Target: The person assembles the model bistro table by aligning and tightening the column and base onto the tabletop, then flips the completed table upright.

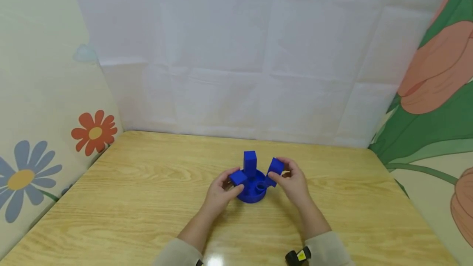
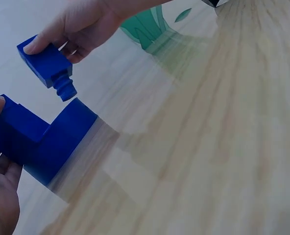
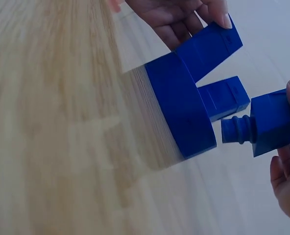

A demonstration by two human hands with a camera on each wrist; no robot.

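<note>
A round blue base point(image 1: 252, 198) with a raised rim sits on the table. My left hand point(image 1: 219, 192) pinches a blue rectangular block point(image 1: 238, 178) that leans outward at the base's left side. Between thumb and fingers, my right hand point(image 1: 295, 182) holds another blue block point(image 1: 276, 166), tilted above the base's right side. A ridged, screw-like stem point(image 3: 239, 129) sticks out of its lower end, apart from the base in the right wrist view. A third blue block point(image 1: 250, 162) stands at the back of the base, and a round socket point(image 1: 261, 186) shows at its right.
The wood-grain table point(image 1: 148, 188) runs back to a white cloth point(image 1: 221, 52). Flower-patterned cloths hang at the left and right. Near the right sleeve point(image 1: 327, 249) is a small black device point(image 1: 297, 255) with a yellow label.
</note>
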